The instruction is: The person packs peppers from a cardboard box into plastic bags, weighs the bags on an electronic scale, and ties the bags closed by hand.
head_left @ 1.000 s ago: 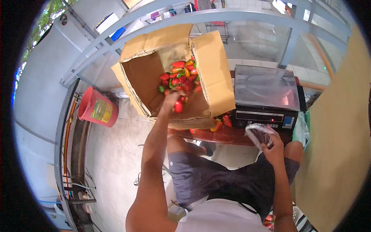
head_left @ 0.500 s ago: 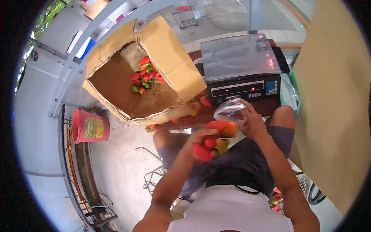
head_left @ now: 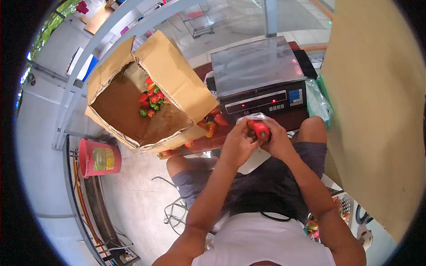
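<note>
Both hands meet in front of the scale, curled around red peppers (head_left: 258,129) and a clear plastic bag (head_left: 254,116). My left hand (head_left: 239,144) is closed against the peppers from the left side. Closed around them from the right is my right hand (head_left: 278,140), with the bag's shiny film showing above the fingers. One pepper's green stem end faces me. How much of the bag surrounds the peppers cannot be made out, and the fingers hide part of the bunch.
An open cardboard box (head_left: 177,82) with several red and green peppers (head_left: 153,98) stands at left. A digital scale (head_left: 259,66) sits beside it on a dark red table. Loose peppers (head_left: 213,124) lie between them. A pink bucket (head_left: 100,157) stands on the floor.
My left hand has brought its peppers up and right to the plastic bag in my right hand, and the hands now meet. The whole view has shifted slightly.
</note>
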Demonstrator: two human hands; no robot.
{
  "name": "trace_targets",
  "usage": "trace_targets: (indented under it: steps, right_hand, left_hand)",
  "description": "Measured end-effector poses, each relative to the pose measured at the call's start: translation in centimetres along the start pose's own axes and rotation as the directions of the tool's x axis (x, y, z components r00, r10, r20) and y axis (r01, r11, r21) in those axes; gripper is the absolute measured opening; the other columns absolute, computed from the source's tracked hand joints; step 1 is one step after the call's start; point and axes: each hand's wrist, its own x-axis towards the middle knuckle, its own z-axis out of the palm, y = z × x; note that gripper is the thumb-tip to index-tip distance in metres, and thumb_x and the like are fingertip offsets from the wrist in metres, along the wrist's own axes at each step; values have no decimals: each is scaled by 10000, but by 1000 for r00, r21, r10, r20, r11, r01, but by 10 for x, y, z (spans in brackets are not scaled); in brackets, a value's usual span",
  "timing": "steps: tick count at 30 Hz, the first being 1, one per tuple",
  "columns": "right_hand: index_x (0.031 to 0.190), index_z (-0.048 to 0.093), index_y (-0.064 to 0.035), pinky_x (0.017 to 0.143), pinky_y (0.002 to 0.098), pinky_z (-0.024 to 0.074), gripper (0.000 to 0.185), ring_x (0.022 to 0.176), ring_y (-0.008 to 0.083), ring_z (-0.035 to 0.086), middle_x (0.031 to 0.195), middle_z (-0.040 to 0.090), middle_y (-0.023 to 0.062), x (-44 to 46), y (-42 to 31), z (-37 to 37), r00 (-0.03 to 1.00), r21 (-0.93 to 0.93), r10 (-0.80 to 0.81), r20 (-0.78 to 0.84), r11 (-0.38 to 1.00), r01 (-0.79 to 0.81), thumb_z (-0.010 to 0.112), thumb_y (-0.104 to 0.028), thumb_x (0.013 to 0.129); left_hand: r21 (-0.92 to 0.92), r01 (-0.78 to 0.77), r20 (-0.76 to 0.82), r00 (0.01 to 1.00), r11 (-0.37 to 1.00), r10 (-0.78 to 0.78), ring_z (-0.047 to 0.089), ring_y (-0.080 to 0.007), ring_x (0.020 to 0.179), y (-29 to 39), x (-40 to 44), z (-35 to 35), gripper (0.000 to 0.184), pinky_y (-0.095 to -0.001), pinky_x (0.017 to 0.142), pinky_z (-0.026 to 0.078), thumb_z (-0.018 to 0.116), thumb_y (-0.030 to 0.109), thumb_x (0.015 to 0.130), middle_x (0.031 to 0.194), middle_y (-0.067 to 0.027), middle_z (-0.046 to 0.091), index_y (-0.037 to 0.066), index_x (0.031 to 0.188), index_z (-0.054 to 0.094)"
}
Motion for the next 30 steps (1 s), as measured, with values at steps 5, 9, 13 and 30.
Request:
trace_targets:
  steps: [5,9,13,30]
  right_hand:
    - [1343,563,-1,1039,349,480,712,1288,274,565,1434,538,182,6,-5,-11,1000,181,15,14,983,-17,817,-18,678]
    - [1302,602,-3,1101,363,424,662,1325,271,540,1435,552,167,5,-18,-12,995,311,78,69,946,-95,821,-69,680]
    - [1331,582,7,1101,358,420,692,1324,272,539,1444,545,168,9,-11,-10,986,140,122,116,981,-138,814,-65,683]
    - [1307,597,25,1061,353,454,676,1260,260,578,1368,595,187,14,-4,-1,967,283,168,190,934,-217,853,-114,697]
  left_hand:
    - [462,16,31,999,887,-34,569,-248,1147,19,-38,13,458,-462,898,567,560,302,1018,1233,-70,591,108,1419,452]
    - [693,-132,134,990,708,54,615,-170,1062,34,-67,8,738,-341,805,591,664,166,962,1294,-54,555,115,1562,237]
    - [861,-329,368,930,389,-27,667,-178,1024,115,-83,-18,531,-338,829,591,687,58,905,1255,-96,656,15,1411,533]
    - [286,813,-155,562,-508,812,616,-249,1218,371,54,-195,652,-402,988,506,729,550,784,1297,-104,648,122,1271,648]
